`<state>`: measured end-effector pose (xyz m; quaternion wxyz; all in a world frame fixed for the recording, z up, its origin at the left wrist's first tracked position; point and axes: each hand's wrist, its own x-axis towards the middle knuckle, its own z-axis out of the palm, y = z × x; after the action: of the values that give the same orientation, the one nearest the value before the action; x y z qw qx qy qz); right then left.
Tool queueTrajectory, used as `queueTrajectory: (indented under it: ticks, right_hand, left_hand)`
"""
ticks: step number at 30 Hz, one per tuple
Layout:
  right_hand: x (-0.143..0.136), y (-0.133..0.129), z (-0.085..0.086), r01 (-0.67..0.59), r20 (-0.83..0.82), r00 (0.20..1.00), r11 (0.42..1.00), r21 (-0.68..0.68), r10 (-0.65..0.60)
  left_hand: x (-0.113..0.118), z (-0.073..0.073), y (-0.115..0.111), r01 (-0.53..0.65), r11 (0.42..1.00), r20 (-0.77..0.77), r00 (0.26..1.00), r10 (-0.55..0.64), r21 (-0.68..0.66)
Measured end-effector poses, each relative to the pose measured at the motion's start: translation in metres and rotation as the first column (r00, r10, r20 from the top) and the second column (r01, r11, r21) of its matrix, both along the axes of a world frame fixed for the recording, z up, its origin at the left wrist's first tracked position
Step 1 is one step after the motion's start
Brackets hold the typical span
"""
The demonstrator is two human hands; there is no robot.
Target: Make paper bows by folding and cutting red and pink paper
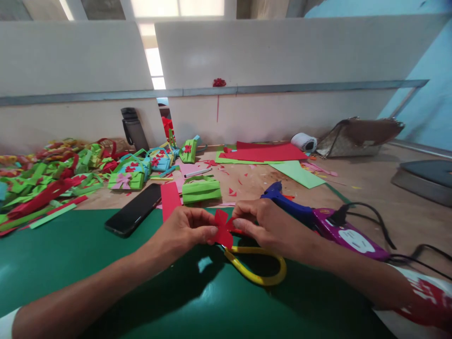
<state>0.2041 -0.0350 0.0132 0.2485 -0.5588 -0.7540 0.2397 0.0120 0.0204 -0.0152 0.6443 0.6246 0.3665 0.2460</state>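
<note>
Nearest, the scissors (267,281) lie on the green worktop (169,296), their yellow handle just below the two hands. Above it the left hand (193,227) pinches one petal of the red flower (223,229) between thumb and fingers; the right hand (257,222) grips the opposite petal, so the flower is held up between them. Left of the left hand lies the phone (133,212); just beyond that hand, the red strip (170,200). Beyond the right hand is the blue glue gun (291,206), with the purple power strip (348,235) to its right. Farther past both hands sit the green paper bag (201,190), then the pen (198,172), then the red sheet (270,151).
</note>
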Motion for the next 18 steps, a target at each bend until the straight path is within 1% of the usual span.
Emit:
queueTrajectory:
  ticks: [3, 5, 9, 11, 13, 15, 16, 18]
  right_hand:
    - [0.000, -0.001, -0.001, -0.041, 0.103, 0.994, 0.998, 0.044, 0.036]
    - [-0.001, 0.000, -0.004, -0.064, 0.135, 0.989, 0.996, 0.070, 0.054]
    - [-0.005, 0.002, -0.008, -0.067, 0.153, 0.987, 0.991, 0.118, 0.049]
    - [-0.006, 0.002, -0.009, -0.065, 0.153, 0.987, 0.986, 0.151, 0.042]
    - [-0.006, 0.002, -0.009, -0.060, 0.145, 0.989, 0.981, 0.187, 0.033]
    - [-0.004, 0.000, -0.010, -0.039, 0.163, 0.987, 0.972, 0.231, 0.001]
    - [-0.003, -0.002, -0.010, -0.034, 0.205, 0.979, 0.968, 0.248, -0.018]
    - [0.001, -0.005, -0.014, -0.046, 0.358, 0.932, 0.967, 0.249, -0.047]
  left_hand:
    - [0.002, -0.003, 0.000, 0.024, 1.000, -0.057, 0.998, -0.024, 0.010]
    - [0.004, -0.005, 0.000, 0.026, 0.999, -0.089, 0.996, -0.023, 0.027]
    - [0.004, -0.006, -0.001, 0.053, 0.998, -0.096, 0.994, -0.051, 0.019]
    - [0.003, -0.005, -0.001, 0.086, 0.996, -0.088, 0.992, -0.085, 0.015]
    - [0.003, -0.004, -0.001, 0.093, 0.996, -0.073, 0.993, -0.093, 0.004]
    - [0.002, -0.001, 0.000, 0.043, 0.999, -0.042, 0.998, -0.043, -0.010]
    - [0.002, 0.000, 0.001, 0.000, 1.000, -0.023, 1.000, 0.000, -0.021]
    - [0.001, 0.001, 0.004, -0.087, 0.995, 0.026, 0.996, 0.089, -0.056]
